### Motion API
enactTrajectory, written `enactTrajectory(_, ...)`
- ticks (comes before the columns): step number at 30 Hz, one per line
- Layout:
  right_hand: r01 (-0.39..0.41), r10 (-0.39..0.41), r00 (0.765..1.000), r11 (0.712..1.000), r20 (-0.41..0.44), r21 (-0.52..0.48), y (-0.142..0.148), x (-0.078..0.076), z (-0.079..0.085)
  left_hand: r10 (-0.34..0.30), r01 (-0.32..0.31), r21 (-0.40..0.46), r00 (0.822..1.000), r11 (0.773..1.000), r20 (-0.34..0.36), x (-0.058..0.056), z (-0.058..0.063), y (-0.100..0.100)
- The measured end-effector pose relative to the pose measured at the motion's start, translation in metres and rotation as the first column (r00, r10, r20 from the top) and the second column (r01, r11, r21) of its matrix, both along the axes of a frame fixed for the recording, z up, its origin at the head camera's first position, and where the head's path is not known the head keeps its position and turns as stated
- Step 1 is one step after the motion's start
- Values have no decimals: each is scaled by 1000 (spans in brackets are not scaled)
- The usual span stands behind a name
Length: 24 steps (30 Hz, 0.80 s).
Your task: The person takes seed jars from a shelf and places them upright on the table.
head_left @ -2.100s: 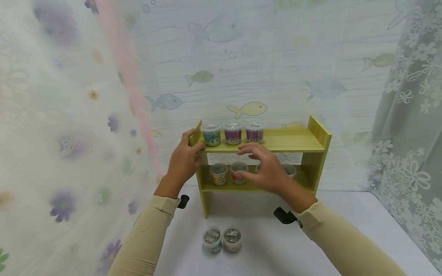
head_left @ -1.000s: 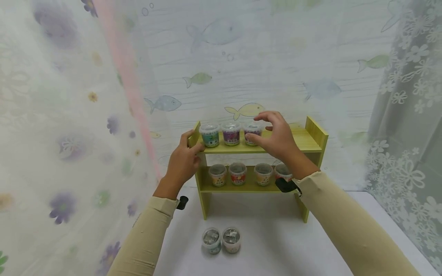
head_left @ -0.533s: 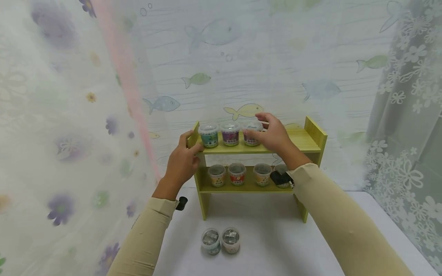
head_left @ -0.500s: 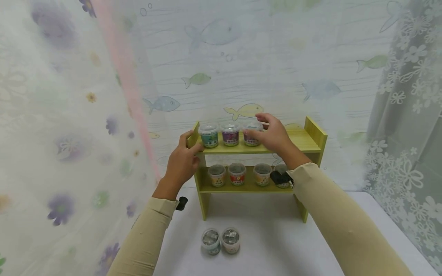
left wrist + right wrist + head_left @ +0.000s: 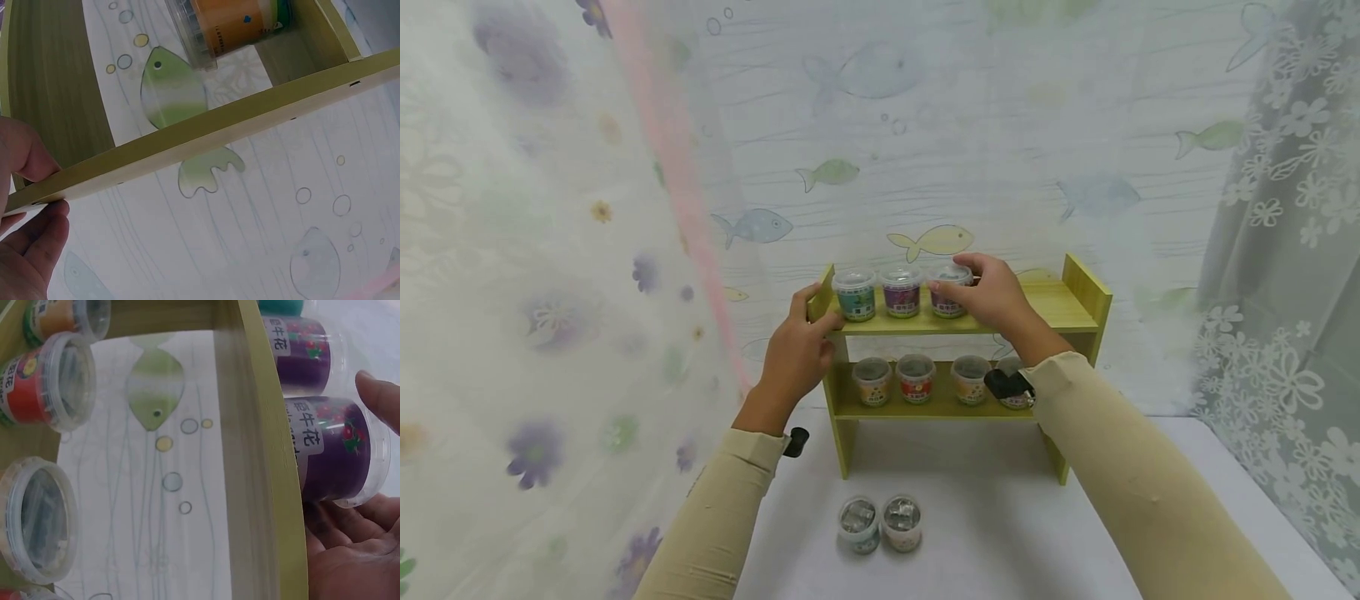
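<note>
A small yellow-green wooden shelf (image 5: pixel 1015 305) stands on the white table. My left hand (image 5: pixel 796 348) pinches its left side panel, thumb on one face and fingers on the other, as the left wrist view shows. On the upper board stand a teal lidded plastic cup (image 5: pixel 854 297), a purple one (image 5: pixel 901 295) and a second purple cup (image 5: pixel 946 303) to their right. My right hand (image 5: pixel 996 296) holds that rightmost purple cup, thumb at its near side and index finger behind the lid. In the right wrist view the purple cup (image 5: pixel 334 450) lies between thumb and fingers.
Several lidded cups line the lower board, among them an orange-labelled cup (image 5: pixel 872 383) and a red one (image 5: pixel 916 382). Two more, a bluish cup (image 5: pixel 859 525) and a pale cup (image 5: pixel 902 523), sit on the white table (image 5: pixel 970 500). A fish-print curtain (image 5: pixel 1000 150) hangs behind.
My right hand has risen from in front of the lower board to the rightmost purple cup on top, and its fingers have closed round it. The left hand stays on the side panel.
</note>
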State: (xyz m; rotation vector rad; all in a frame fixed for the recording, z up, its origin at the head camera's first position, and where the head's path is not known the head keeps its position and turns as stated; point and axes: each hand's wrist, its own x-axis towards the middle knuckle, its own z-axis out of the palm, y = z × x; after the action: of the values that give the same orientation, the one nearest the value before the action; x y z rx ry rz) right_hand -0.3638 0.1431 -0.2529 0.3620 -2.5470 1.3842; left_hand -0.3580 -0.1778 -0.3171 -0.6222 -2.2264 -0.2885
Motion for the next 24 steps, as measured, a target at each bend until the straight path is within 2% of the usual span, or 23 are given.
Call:
enactTrajectory(13,10,-9,1000,999,21,-42,4,-2,-3,-10,10,1,1000,1000,-7,1,0,2)
enactTrajectory(24,-1,2,999,1000,36,-30,6,2,-2,-16,16,2,1000,1000,-11,-1,-1,0)
